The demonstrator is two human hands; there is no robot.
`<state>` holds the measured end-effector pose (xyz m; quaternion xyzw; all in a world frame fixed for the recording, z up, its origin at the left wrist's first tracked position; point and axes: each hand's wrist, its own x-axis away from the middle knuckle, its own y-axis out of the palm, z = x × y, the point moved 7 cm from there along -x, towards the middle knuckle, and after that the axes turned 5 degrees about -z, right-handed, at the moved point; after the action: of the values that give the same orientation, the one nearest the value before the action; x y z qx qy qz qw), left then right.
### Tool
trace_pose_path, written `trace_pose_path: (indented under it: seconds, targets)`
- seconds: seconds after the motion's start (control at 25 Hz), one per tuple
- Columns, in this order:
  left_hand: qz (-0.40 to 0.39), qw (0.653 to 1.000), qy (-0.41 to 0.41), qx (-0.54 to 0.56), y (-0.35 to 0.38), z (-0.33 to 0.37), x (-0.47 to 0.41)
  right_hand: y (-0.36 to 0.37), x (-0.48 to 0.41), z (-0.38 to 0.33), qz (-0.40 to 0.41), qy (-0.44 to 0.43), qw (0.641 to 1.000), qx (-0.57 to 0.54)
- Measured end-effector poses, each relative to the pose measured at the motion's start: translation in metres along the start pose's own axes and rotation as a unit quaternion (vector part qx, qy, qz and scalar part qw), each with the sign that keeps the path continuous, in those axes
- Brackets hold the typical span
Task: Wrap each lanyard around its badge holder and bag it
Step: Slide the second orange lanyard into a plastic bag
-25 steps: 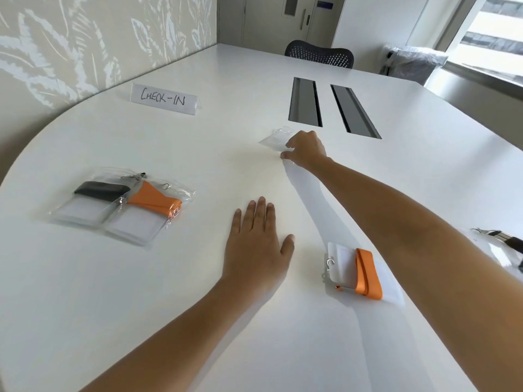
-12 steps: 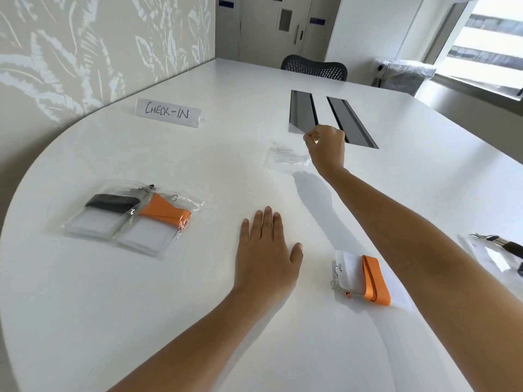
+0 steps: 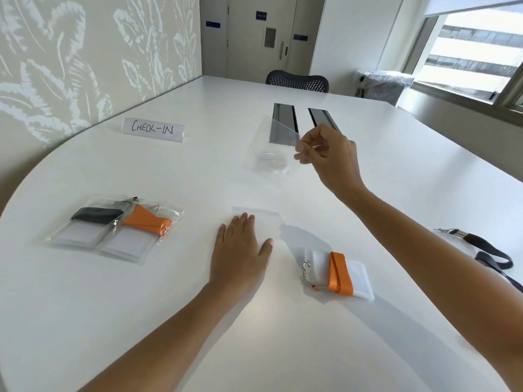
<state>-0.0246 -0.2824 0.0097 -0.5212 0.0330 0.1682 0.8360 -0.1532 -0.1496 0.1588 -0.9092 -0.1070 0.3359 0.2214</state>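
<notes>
The badge holder lies flat on the white table, an orange lanyard wound around its middle and its metal hook poking out on the left end. It is unbagged and nobody is touching it.

Just left of the badge holder, the left hand rests palm down on the table, fingers straight and together, holding nothing.

Well beyond the badge holder, up toward the far side of the table, the right hand is raised off the surface. Thumb and fingers pinch the edge of a clear bag, which hangs out to the hand's left, see-through and empty. Under it, more clear plastic sits on the table; where the held bag ends and that plastic begins is hard to make out.

Far left of the badge holder, two filled bags lie side by side and overlapping: one with a black lanyard round its holder, one with an orange lanyard.

To the right of the badge holder, at the table's edge, a loose black strap with a metal clip lies unwrapped.

Far beyond and to the left stands a paper sign reading CHECK-IN. Straight beyond, past the right hand, two dark slots are set into the tabletop, and a black chair stands at the far end.
</notes>
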Motion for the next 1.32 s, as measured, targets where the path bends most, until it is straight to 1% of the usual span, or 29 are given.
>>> trace_pose_path:
  seconds: [0.04, 0.12, 0.16, 0.24, 0.28, 0.4, 0.52, 0.68, 0.76, 0.8, 0.84, 0.88, 0.92, 0.96, 1.0, 1.04, 1.08, 1.12, 1.16, 1.24, 1.32]
  targets:
    - [0.014, 0.998, -0.004, 0.059, -0.007, 0.0, 0.0, -0.004, 0.01, -0.004, -0.012, 0.008, 1.0, -0.017]
    - [0.065, 0.981, -0.009, 0.184, -0.024, 0.001, 0.002, -0.012, 0.027, -0.008, -0.031, 0.03, 0.998, -0.048]
    - [0.103, 0.975, -0.002, 0.199, -0.034, 0.005, 0.005, -0.016, 0.035, -0.01, -0.04, 0.042, 0.996, -0.061]
    - [0.154, 0.977, 0.018, 0.144, -0.047, 0.02, 0.013, -0.024, 0.051, -0.012, -0.057, 0.065, 0.993, -0.081]
    - [0.163, 0.979, 0.03, 0.117, -0.05, 0.03, 0.016, -0.027, 0.058, -0.014, -0.065, 0.072, 0.992, -0.086]
    - [0.139, 0.983, 0.052, 0.105, -0.045, 0.058, 0.02, -0.034, 0.077, -0.022, -0.081, 0.078, 0.989, -0.096]
    - [0.124, 0.981, 0.041, 0.147, -0.042, 0.073, 0.017, -0.043, 0.088, -0.026, -0.077, 0.086, 0.988, -0.103]
    - [0.13, 0.973, 0.038, 0.189, -0.039, 0.086, 0.012, -0.059, 0.097, -0.025, -0.053, 0.096, 0.987, -0.12]
    - [0.11, 0.962, 0.012, 0.25, -0.037, 0.082, 0.006, -0.066, 0.101, -0.019, -0.029, 0.109, 0.982, -0.149]
    - [0.079, 0.949, -0.014, 0.305, -0.034, 0.079, 0.002, -0.07, 0.104, -0.016, -0.016, 0.113, 0.982, -0.153]
    - [0.032, 0.922, -0.044, 0.382, -0.03, 0.077, -0.002, -0.073, 0.107, -0.013, -0.007, 0.111, 0.983, -0.145]
    - [-0.026, 0.873, -0.072, 0.481, -0.025, 0.077, -0.005, -0.074, 0.111, -0.011, -0.007, 0.103, 0.986, -0.127]
    - [-0.085, 0.803, -0.095, 0.582, -0.019, 0.079, -0.006, -0.072, 0.116, -0.01, -0.018, 0.087, 0.991, -0.102]
    - [-0.141, 0.726, -0.113, 0.664, -0.013, 0.082, -0.005, -0.069, 0.122, -0.012, -0.038, 0.061, 0.995, -0.072]
    - [-0.184, 0.657, -0.125, 0.721, -0.009, 0.086, -0.002, -0.064, 0.128, -0.017, -0.061, 0.022, 0.997, -0.038]
    - [-0.212, 0.606, -0.129, 0.756, -0.007, 0.09, 0.0, -0.06, 0.134, -0.022, -0.076, -0.022, 0.997, 0.001]
    - [-0.231, 0.572, -0.128, 0.777, -0.006, 0.093, 0.003, -0.058, 0.138, -0.028, -0.083, -0.063, 0.994, 0.041]
    - [-0.247, 0.548, -0.126, 0.789, -0.005, 0.096, 0.005, -0.056, 0.14, -0.031, -0.083, -0.096, 0.989, 0.076]
    - [-0.26, 0.535, -0.123, 0.794, -0.004, 0.098, 0.006, -0.056, 0.14, -0.034, -0.082, -0.12, 0.984, 0.101]
    - [-0.281, 0.518, -0.12, 0.799, -0.002, 0.102, 0.008, -0.057, 0.138, -0.038, -0.079, -0.148, 0.977, 0.128]
    - [-0.3, 0.507, -0.128, 0.798, 0.003, 0.104, 0.007, -0.057, 0.133, -0.037, -0.077, -0.147, 0.976, 0.139]
